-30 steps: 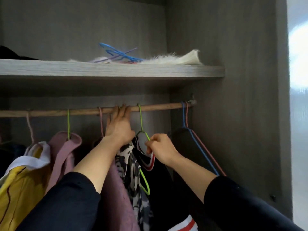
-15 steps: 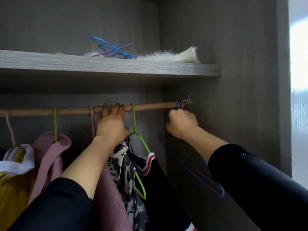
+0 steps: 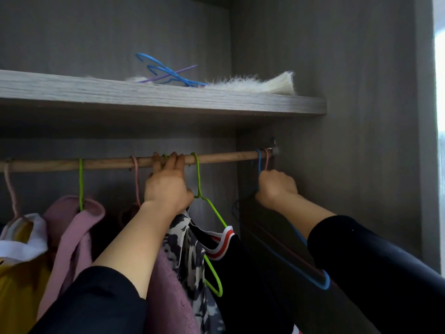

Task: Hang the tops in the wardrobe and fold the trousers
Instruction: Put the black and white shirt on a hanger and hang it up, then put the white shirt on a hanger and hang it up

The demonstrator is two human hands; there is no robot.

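A home, seen from inside a grey wood-grain wardrobe [image 3: 349, 68]. A wooden rail [image 3: 228, 157] under a shelf [image 3: 144, 95] carries coloured wire hangers [image 3: 212, 209] with everyday clothes: a pink top [image 3: 72, 232], a yellow top [image 3: 16, 297], a patterned top [image 3: 190, 256], a black top [image 3: 240, 285]. A bare blue hanger [image 3: 259, 162] hangs at the rail's end — spare hangers [image 3: 168, 71] and white fur [image 3: 252, 84] lie on the shelf.

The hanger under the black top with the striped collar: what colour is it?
The hanger is lime green, plain in the head view.
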